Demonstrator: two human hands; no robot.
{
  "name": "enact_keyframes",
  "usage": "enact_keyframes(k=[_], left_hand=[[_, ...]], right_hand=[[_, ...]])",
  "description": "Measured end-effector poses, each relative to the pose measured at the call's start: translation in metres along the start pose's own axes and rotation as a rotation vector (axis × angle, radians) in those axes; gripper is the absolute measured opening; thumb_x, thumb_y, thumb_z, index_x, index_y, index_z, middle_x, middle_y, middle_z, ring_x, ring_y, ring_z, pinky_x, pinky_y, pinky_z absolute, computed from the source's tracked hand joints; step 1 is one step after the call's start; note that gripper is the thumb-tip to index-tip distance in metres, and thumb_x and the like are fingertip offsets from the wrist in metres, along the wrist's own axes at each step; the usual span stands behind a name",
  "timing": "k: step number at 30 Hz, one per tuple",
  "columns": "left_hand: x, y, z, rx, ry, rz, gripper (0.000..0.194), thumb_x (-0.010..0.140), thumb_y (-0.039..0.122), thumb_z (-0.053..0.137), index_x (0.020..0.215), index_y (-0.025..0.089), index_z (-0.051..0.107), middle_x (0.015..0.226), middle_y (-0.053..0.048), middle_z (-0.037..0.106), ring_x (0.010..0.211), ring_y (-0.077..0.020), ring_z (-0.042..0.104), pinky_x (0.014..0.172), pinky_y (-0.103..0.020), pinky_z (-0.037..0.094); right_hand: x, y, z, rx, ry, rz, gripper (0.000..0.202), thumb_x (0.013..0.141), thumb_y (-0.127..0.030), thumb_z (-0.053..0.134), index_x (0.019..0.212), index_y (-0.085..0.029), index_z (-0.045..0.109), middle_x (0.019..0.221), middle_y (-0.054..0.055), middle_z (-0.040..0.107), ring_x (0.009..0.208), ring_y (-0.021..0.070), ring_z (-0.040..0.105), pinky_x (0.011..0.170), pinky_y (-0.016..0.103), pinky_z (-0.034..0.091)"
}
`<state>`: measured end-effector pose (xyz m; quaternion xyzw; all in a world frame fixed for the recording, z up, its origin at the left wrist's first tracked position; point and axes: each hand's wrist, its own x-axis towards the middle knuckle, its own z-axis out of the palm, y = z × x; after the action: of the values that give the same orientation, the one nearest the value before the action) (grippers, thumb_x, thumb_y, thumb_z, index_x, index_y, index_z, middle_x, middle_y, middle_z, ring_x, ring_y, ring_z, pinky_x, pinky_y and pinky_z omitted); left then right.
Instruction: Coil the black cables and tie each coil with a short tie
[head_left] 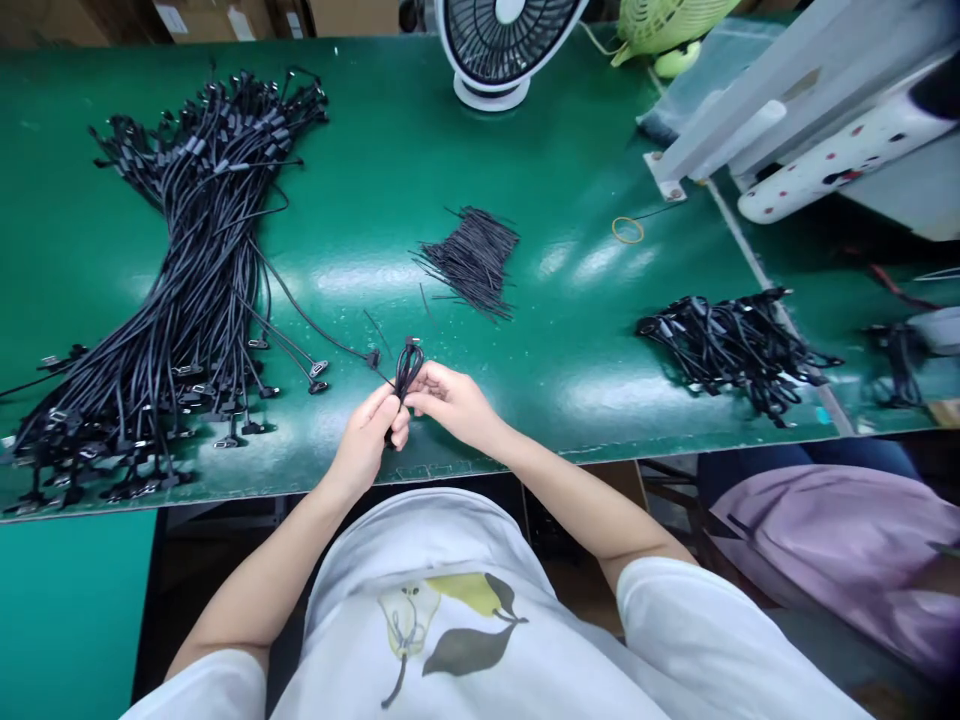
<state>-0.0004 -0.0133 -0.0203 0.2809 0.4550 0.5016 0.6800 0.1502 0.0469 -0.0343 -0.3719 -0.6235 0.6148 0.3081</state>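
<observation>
- Head view: the left hand [367, 430] pinches a looped black cable [409, 368] over the near side of the tabletop [570, 390]; its grip is closed on the loops
- The right hand [457, 405] is at the same cable; whether its grip holds the cable or a strand cannot be told
- Thin black strands [476, 255] lie ahead, long cables [206, 220] to the left, coiled cables [739, 350] to the right
- Step in hand, as judged: keeping loops together; next move calls for steady left pressure, precise right fingertips
</observation>
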Motion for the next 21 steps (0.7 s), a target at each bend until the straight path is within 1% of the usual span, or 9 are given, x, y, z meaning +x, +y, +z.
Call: enact_keyframes(k=[3,5,9,10,12,13,15,18,21], left_hand=[[0.0,0.0,-0.008,0.092,0.081,0.104,0.037,0.089,0.043,0.061,0.113,0.015,0.062,0.064,0.005,0.043,0.05,-0.0066,0.038,0.049,-0.02,0.033],[-0.001,0.001,-0.013,0.201,0.113,0.161,0.033,0.092,0.042,0.056,0.111,0.016,0.063,0.066,0.004,0.045,0.051,-0.0077,0.039,0.051,-0.022,0.035],[-0.005,0.002,-0.016,0.698,0.15,0.303,0.027,0.093,0.032,0.049,0.106,0.016,0.067,0.071,0.001,0.057,0.058,-0.0111,0.046,0.064,-0.025,0.041],[-0.006,0.001,-0.016,0.814,0.147,0.326,0.025,0.092,0.029,0.049,0.104,0.017,0.068,0.074,0.0,0.06,0.061,-0.0121,0.048,0.067,-0.026,0.042],[-0.006,0.001,-0.018,0.943,0.123,0.314,0.023,0.089,0.023,0.047,0.09,0.017,0.069,0.071,0.0,0.061,0.062,-0.0135,0.05,0.068,-0.027,0.041],[-0.006,0.002,-0.019,0.952,0.098,0.277,0.023,0.087,0.022,0.046,0.081,0.017,0.068,0.066,0.0,0.059,0.061,-0.0138,0.05,0.066,-0.026,0.04],[-0.006,0.003,-0.021,0.887,0.026,0.173,0.024,0.083,0.022,0.046,0.07,0.017,0.065,0.055,0.003,0.052,0.055,-0.0136,0.047,0.061,-0.025,0.038],[-0.003,0.003,-0.022,0.694,-0.057,0.051,0.02,0.077,0.028,0.053,0.069,0.017,0.066,0.051,0.004,0.049,0.054,-0.0133,0.043,0.057,-0.024,0.035],[0.002,-0.001,-0.021,0.573,-0.085,-0.036,0.02,0.071,0.034,0.063,0.062,0.017,0.065,0.051,0.004,0.048,0.053,-0.0125,0.038,0.056,-0.024,0.033]], right_hand=[[-0.007,0.002,0.005,-0.208,0.023,-0.076,0.01,0.084,-0.026,0.062,0.089,-0.016,0.063,0.078,0.0,0.064,0.069,0.0099,0.056,0.066,0.023,0.044],[-0.01,0.0,0.004,-0.422,0.03,-0.224,0.011,0.09,-0.023,0.056,0.088,-0.016,0.064,0.081,0.002,0.065,0.072,0.0106,0.056,0.068,0.023,0.042],[-0.015,-0.011,0.004,-0.996,0.146,-0.656,0.021,0.097,-0.02,0.045,0.085,-0.016,0.063,0.079,0.004,0.064,0.074,0.0137,0.053,0.071,0.028,0.039],[-0.014,-0.015,0.005,-1.12,0.143,-0.784,0.022,0.097,-0.018,0.044,0.085,-0.016,0.062,0.081,0.005,0.064,0.077,0.0146,0.052,0.072,0.029,0.038],[-0.011,-0.022,0.004,-1.276,0.055,-1.018,0.022,0.097,-0.015,0.042,0.086,-0.016,0.061,0.094,0.007,0.066,0.088,0.0162,0.054,0.076,0.031,0.038],[-0.01,-0.025,0.003,-1.31,-0.013,-1.097,0.022,0.098,-0.015,0.041,0.087,-0.016,0.06,0.1,0.008,0.066,0.093,0.0166,0.054,0.078,0.031,0.039],[-0.007,-0.029,0.0,-1.343,-0.157,-1.148,0.023,0.1,-0.018,0.04,0.086,-0.017,0.058,0.098,0.007,0.066,0.091,0.0162,0.056,0.075,0.031,0.039],[-0.008,-0.034,-0.001,-1.362,-0.336,-1.104,0.029,0.102,-0.021,0.034,0.086,-0.017,0.057,0.079,0.003,0.061,0.074,0.015,0.055,0.065,0.031,0.037],[-0.009,-0.037,0.002,-1.41,-0.481,-1.025,0.034,0.103,-0.023,0.031,0.091,-0.013,0.06,0.084,0.006,0.063,0.078,0.0159,0.058,0.065,0.031,0.039]])
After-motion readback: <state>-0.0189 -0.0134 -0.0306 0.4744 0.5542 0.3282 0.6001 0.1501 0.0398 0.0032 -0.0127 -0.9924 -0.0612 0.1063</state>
